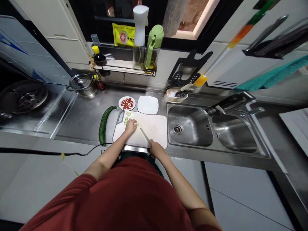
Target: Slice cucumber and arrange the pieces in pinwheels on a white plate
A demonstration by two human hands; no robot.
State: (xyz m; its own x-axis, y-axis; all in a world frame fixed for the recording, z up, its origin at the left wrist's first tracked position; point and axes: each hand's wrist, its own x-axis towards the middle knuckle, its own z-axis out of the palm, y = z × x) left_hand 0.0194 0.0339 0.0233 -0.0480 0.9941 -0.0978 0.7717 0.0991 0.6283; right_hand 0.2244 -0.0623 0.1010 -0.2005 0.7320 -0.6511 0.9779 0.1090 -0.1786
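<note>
A white cutting board (154,128) with a grey handle lies on the steel counter. My right hand (157,149) is closed round the handle of a knife (145,136), whose blade points up and left over the board. My left hand (131,126) rests on the board's left part, its fingers bent beside a pale green slice (137,124); whether they pinch it is too small to tell. Several cucumber slices (126,120) lie just left of that hand. A long dark green cucumber (103,125) lies on the counter left of the board.
Behind the board stand a plate of chopped red pieces (127,103) and a white square plate (148,105). A double sink (190,125) is at the right. A steel pot (83,86) stands back left, below a bottle shelf (125,68). A black cable (72,154) crosses the left.
</note>
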